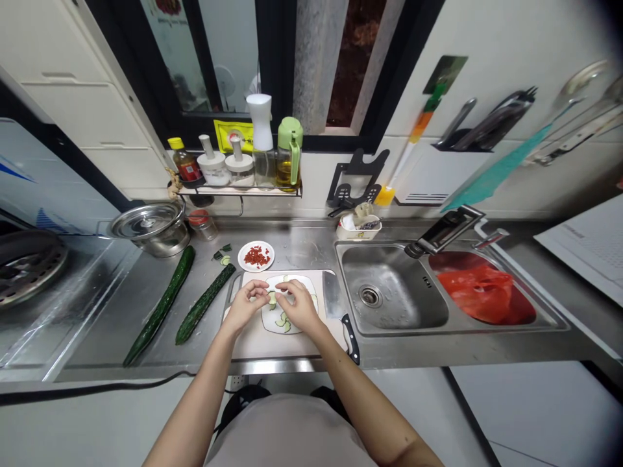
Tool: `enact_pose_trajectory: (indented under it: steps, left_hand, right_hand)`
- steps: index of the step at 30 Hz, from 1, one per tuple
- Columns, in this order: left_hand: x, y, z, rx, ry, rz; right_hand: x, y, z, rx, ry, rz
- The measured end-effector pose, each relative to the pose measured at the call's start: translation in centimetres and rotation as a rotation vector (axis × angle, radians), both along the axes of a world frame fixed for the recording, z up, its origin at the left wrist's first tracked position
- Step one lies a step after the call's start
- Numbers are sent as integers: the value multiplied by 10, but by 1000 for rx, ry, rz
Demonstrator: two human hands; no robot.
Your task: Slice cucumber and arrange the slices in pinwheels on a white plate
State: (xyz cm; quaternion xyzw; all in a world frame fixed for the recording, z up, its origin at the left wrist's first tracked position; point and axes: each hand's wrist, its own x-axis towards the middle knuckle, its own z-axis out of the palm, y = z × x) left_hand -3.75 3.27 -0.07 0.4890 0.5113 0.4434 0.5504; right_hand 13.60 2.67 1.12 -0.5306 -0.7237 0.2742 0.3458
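Observation:
A white plate (311,285) with a dark rim rests on the cutting board (243,350), several pale green cucumber slices (282,321) lying on it. Over the plate's far left part, my left hand (249,306) and my right hand (299,306) meet with bent fingers. Both hands' fingertips close around a thin cucumber slice (272,299) between them; the exact grip is partly hidden. To the right on the board lies a kitchen knife (333,295), its black handle towards me. Behind the board stands a small white dish (265,264) of chopped red pieces.
Two long cucumbers (163,305) (205,303) lie left of the board, with cucumber scraps (224,255) behind them. A lidded steel pot (150,227) stands at the back left. On the right is a double sink (394,285) with a red plastic bag (479,292). Seasoning bottles line a shelf (233,191).

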Motion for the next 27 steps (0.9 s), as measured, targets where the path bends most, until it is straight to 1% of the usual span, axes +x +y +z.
enact_pose_trajectory:
  steps: [2,3,6,8,9,11,13,15,18,23,27]
  left_hand:
    - [3,-3,4,9,-15,-48]
    - [4,-4,5,10,-17,-52]
    - [7,-9,6,-32,-15,14]
    - [9,-12,6,-125,-31,36]
    - [11,-13,7,-183,-56,24]
    - [14,-15,8,-282,-146,-10]
    - [16,-16,9,-327,-256,-8]
    - [18,-15,10,-331,-330,17]
    - [17,-13,10,-321,-358,28]
    - [13,-12,10,-241,-300,34]
    - [13,-14,16,-158,-233,21]
  right_hand:
    - [-1,-1,0,11,20,35]
    - [-1,-2,0,16,28,43]
    - [1,-5,0,40,33,35]
    - [3,-6,1,61,31,22]
    - [3,-7,1,71,31,18]
    - [5,-7,2,86,37,19]
    - [6,-7,3,91,57,31]
    - [7,-8,2,91,88,43]
    - [7,-8,1,105,129,49]
    - [7,-8,2,87,113,76]
    - [7,-7,8,29,139,131]
